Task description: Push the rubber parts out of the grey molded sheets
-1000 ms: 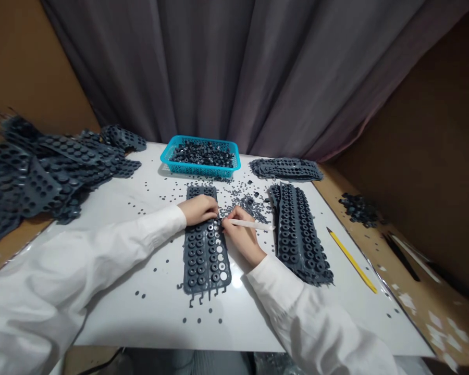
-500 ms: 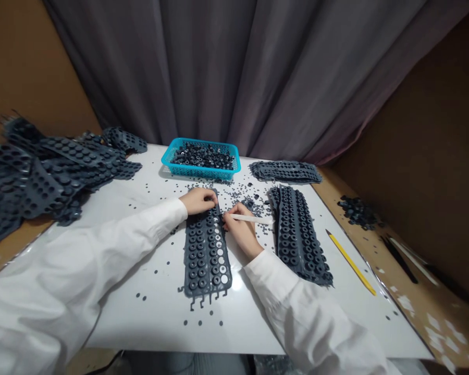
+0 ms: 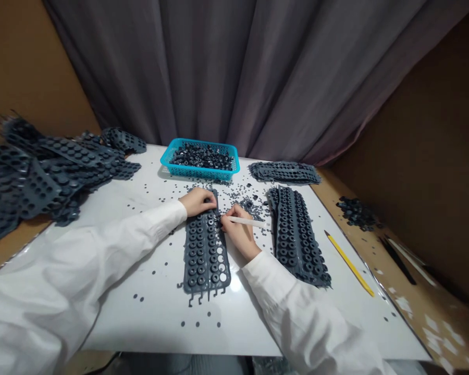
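Observation:
A dark grey rubber sheet [image 3: 208,260] with rows of raised rings lies lengthwise before me. Along its right edge runs a column of open round holes, white where the table shows through. My left hand [image 3: 199,201] is closed at the sheet's far end, thumb and fingers bent down onto it. Between the fingers of my right hand [image 3: 238,234] is a slim white pen-like tool [image 3: 248,222], its shaft pointing out to the right. That hand is at the sheet's right edge, and its fingers hide the tool's working tip.
A blue basket [image 3: 199,172] of small dark pieces stands at the back. More ringed sheets [image 3: 297,234] are stacked on the right, with a yellow pencil-like tool [image 3: 349,263] beyond them. Perforated sheets [image 3: 50,172] are heaped at left. Small dark discs [image 3: 238,194] litter the white tabletop.
My right hand and the white tool have moved slightly left, against the sheet's edge. My left hand stays at the far end.

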A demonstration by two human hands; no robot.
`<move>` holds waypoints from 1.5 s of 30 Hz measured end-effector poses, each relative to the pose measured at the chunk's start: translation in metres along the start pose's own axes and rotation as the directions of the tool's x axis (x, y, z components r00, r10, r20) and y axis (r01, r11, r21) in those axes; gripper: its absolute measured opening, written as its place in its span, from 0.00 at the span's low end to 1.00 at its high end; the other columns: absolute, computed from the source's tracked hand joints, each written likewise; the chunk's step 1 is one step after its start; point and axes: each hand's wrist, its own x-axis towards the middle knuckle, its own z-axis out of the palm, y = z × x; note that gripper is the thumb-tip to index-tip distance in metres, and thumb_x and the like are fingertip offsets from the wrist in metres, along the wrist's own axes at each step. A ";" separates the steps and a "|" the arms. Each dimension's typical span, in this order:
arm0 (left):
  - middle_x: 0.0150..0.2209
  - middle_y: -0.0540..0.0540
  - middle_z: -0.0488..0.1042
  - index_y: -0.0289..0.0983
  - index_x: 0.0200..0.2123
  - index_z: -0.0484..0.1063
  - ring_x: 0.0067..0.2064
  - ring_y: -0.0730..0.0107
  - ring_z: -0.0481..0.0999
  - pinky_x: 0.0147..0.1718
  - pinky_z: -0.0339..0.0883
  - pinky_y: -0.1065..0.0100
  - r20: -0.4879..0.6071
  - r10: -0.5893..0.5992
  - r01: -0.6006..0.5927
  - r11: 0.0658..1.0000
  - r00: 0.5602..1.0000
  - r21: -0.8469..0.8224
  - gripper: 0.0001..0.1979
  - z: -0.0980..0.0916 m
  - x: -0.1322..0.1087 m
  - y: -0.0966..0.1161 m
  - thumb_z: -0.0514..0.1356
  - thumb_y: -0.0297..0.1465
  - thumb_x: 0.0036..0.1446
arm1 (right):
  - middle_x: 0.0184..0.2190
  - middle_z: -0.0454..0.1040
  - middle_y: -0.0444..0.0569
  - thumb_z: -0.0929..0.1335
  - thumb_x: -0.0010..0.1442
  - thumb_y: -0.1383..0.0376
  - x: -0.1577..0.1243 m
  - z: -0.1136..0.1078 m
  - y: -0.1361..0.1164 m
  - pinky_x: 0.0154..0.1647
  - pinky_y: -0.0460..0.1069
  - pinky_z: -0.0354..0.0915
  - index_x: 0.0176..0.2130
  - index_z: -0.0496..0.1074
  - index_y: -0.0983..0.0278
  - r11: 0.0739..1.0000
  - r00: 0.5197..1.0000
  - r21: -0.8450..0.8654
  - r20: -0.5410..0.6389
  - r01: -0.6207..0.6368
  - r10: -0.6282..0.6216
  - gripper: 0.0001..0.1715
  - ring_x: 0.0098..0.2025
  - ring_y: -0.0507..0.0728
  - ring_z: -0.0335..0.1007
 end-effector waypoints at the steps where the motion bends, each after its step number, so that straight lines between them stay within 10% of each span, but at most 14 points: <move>1: 0.24 0.50 0.72 0.35 0.23 0.72 0.30 0.69 0.69 0.33 0.62 0.70 -0.072 -0.039 0.034 0.996 0.997 -0.081 0.04 -0.004 -0.002 -0.003 0.65 0.26 0.43 | 0.16 0.63 0.38 0.64 0.47 0.70 0.001 0.000 0.000 0.25 0.45 0.56 0.21 0.61 0.62 1.000 1.000 0.003 0.001 -0.005 0.005 0.06 0.21 0.51 0.61; 5: 0.23 0.51 0.66 0.34 0.26 0.66 0.21 0.78 0.62 0.20 0.56 0.76 -0.216 -0.253 0.135 0.884 0.943 -0.447 0.08 -0.018 -0.011 -0.008 0.61 0.31 0.51 | 0.19 0.67 0.39 0.65 0.52 0.66 -0.003 -0.005 -0.011 0.25 0.45 0.60 0.25 0.63 0.62 0.993 0.999 0.111 0.013 -0.039 0.038 0.06 0.22 0.52 0.66; 9: 0.26 0.47 0.67 0.32 0.27 0.63 0.19 0.81 0.60 0.16 0.54 0.79 -0.131 -0.443 0.228 0.667 0.887 -0.709 0.05 -0.026 -0.029 -0.001 0.55 0.25 0.54 | 0.28 0.73 0.45 0.60 0.63 0.61 -0.032 -0.025 -0.037 0.30 0.47 0.64 0.38 0.67 0.60 0.982 0.975 0.160 0.180 0.097 -0.126 0.10 0.28 0.54 0.71; 13: 0.25 0.46 0.67 0.32 0.28 0.64 0.19 0.80 0.63 0.14 0.58 0.80 -0.054 -0.563 0.277 0.487 0.825 -0.828 0.04 -0.030 -0.047 0.001 0.53 0.19 0.50 | 0.27 0.72 0.49 0.66 0.57 0.64 -0.078 -0.042 -0.050 0.29 0.49 0.61 0.33 0.66 0.62 0.783 0.647 -0.146 0.663 0.605 -0.377 0.03 0.29 0.57 0.67; 17: 0.25 0.46 0.69 0.31 0.33 0.68 0.20 0.78 0.67 0.17 0.66 0.79 -0.053 -0.613 0.262 0.411 0.788 -0.873 0.10 -0.032 -0.055 -0.001 0.54 0.16 0.46 | 0.26 0.70 0.49 0.64 0.55 0.73 -0.099 -0.038 -0.043 0.30 0.49 0.58 0.30 0.63 0.62 0.551 0.550 -0.299 0.747 0.779 -0.372 0.06 0.30 0.57 0.63; 20: 0.24 0.45 0.68 0.30 0.29 0.68 0.22 0.76 0.71 0.20 0.69 0.78 -0.049 -0.613 0.264 0.409 0.789 -0.874 0.08 -0.032 -0.057 0.000 0.55 0.15 0.45 | 0.26 0.68 0.48 0.61 0.55 0.75 -0.097 -0.031 -0.041 0.31 0.48 0.58 0.30 0.61 0.62 0.537 0.540 -0.284 0.736 0.794 -0.409 0.08 0.31 0.57 0.62; 25: 0.20 0.50 0.65 0.32 0.26 0.68 0.21 0.77 0.69 0.19 0.69 0.78 -0.080 -0.572 0.279 0.512 0.816 -0.813 0.03 -0.034 -0.064 0.001 0.58 0.22 0.52 | 0.32 0.67 0.47 0.61 0.45 0.78 -0.099 -0.032 -0.052 0.33 0.46 0.60 0.32 0.58 0.61 0.775 0.589 -0.125 0.727 0.620 -0.353 0.15 0.34 0.55 0.61; 30: 0.23 0.48 0.70 0.32 0.34 0.74 0.20 0.78 0.68 0.14 0.59 0.79 -0.034 -0.459 0.342 0.709 0.888 -0.617 0.07 -0.024 -0.072 0.000 0.61 0.25 0.49 | 0.31 0.69 0.47 0.65 0.52 0.71 -0.118 -0.036 -0.059 0.34 0.45 0.61 0.32 0.59 0.61 0.859 0.473 0.055 0.816 0.509 -0.332 0.08 0.35 0.55 0.64; 32: 0.27 0.45 0.73 0.32 0.35 0.75 0.19 0.79 0.65 0.14 0.55 0.78 -0.003 -0.387 0.337 0.805 0.922 -0.489 0.08 -0.016 -0.072 0.002 0.61 0.26 0.49 | 0.30 0.70 0.47 0.65 0.58 0.60 -0.111 -0.038 -0.056 0.32 0.46 0.62 0.32 0.62 0.61 0.918 0.574 0.093 0.755 0.385 -0.317 0.08 0.32 0.55 0.65; 36: 0.26 0.45 0.75 0.34 0.31 0.78 0.24 0.72 0.69 0.22 0.61 0.72 0.022 -0.189 0.191 0.970 0.982 -0.152 0.07 0.002 -0.063 0.010 0.62 0.31 0.49 | 0.27 0.71 0.46 0.56 0.65 0.57 -0.065 -0.038 -0.036 0.36 0.50 0.64 0.34 0.69 0.60 0.988 0.958 0.142 0.268 0.064 -0.101 0.18 0.32 0.56 0.68; 39: 0.28 0.45 0.76 0.36 0.25 0.77 0.35 0.63 0.73 0.38 0.64 0.65 0.035 -0.025 0.020 0.993 0.999 0.117 0.02 0.011 -0.053 0.017 0.63 0.27 0.45 | 0.22 0.69 0.44 0.58 0.62 0.56 -0.035 -0.029 -0.013 0.30 0.49 0.63 0.36 0.73 0.61 0.985 0.996 0.156 0.065 -0.069 0.059 0.18 0.27 0.56 0.66; 45: 0.33 0.42 0.76 0.33 0.32 0.77 0.36 0.61 0.73 0.40 0.63 0.65 0.196 0.141 -0.216 0.873 0.970 0.438 0.08 0.017 -0.044 0.023 0.62 0.24 0.45 | 0.24 0.74 0.46 0.64 0.56 0.61 -0.031 -0.016 0.006 0.29 0.48 0.64 0.31 0.72 0.63 0.979 0.996 0.187 0.048 -0.084 0.077 0.10 0.26 0.55 0.69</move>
